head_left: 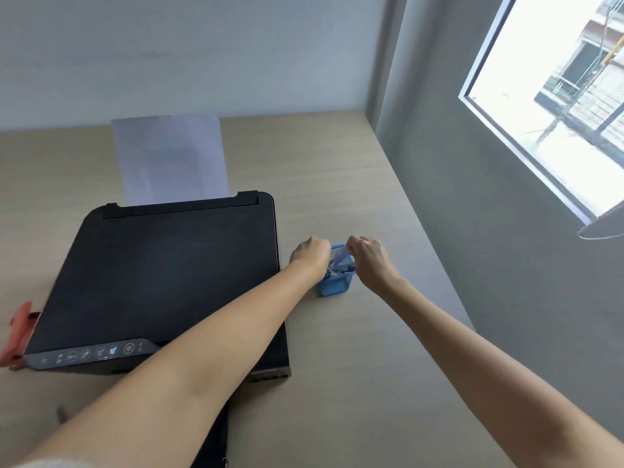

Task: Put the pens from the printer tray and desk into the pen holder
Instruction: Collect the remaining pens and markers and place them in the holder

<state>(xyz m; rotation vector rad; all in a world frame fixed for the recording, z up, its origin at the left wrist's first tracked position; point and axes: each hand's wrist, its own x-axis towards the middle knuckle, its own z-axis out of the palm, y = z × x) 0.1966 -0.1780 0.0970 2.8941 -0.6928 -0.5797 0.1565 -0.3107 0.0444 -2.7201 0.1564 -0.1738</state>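
A blue mesh pen holder (334,287) stands on the desk just right of the black printer (158,282). Blurred blue and white pens (341,263) lean inside its mouth. My left hand (312,253) is at the holder's left rim with its fingers curled at the pens. My right hand (368,256) is at the right rim, fingers pinched over the pens. Whether each hand grips a pen or only touches them is blurred. The printer's front tray is hidden under my left forearm.
White paper (172,160) stands up from the printer's rear feed. A red object (17,336) sticks out at the printer's left side. The light wooden desk (337,184) ends at a grey wall on the right, where a window (553,106) is set.
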